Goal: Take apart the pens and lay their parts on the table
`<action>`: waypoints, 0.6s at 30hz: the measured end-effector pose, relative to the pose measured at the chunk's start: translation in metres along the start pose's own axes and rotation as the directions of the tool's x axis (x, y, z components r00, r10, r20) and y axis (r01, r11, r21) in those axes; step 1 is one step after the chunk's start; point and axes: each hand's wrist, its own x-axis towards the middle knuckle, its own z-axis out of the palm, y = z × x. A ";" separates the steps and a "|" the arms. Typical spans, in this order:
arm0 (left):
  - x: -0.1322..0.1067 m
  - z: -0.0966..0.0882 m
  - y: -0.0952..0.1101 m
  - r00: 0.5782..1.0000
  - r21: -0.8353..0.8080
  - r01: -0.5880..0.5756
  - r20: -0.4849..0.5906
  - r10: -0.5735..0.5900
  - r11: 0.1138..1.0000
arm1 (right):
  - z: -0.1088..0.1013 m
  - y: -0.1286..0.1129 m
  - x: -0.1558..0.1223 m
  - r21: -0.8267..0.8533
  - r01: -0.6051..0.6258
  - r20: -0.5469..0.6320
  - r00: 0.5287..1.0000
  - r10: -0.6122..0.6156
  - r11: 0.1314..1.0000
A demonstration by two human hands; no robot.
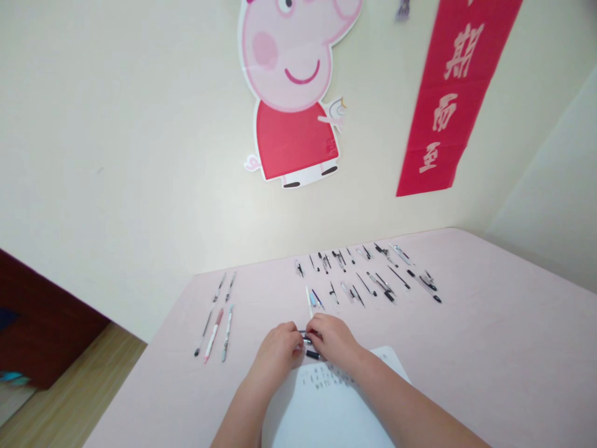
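Observation:
My left hand (277,350) and my right hand (334,340) meet just above the top edge of a white sheet or board (321,410) with handwriting. Their fingers are closed, with a dark pen part (306,340) running between the fingertips; exactly how each grips it is partly hidden. Below the fingertips lies a short black pen cap (313,354). Just beyond my right hand are a white pen tube (308,301) and a dark blue pen refill (318,299).
Several pen pieces, including refills, caps and barrels (383,284), lie in two rows at the back right. On the left are several whole-looking pens, among them a pink and white pen (213,336). The pink table (489,348) meets the wall behind.

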 end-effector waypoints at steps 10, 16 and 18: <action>-0.003 0.001 -0.007 0.994 -0.066 -0.020 -0.110 0.012 0.998 | -0.021 0.008 0.001 -0.086 -0.124 0.005 0.992 0.125 0.989; -0.003 0.003 -0.006 0.985 -0.116 -0.095 -0.153 0.077 0.989 | -0.020 0.009 0.001 -0.118 -0.143 0.054 0.987 0.150 0.983; -0.003 0.004 -0.007 0.983 -0.107 -0.086 -0.171 0.067 0.990 | -0.020 0.009 0.001 -0.127 -0.151 0.072 0.984 0.160 0.980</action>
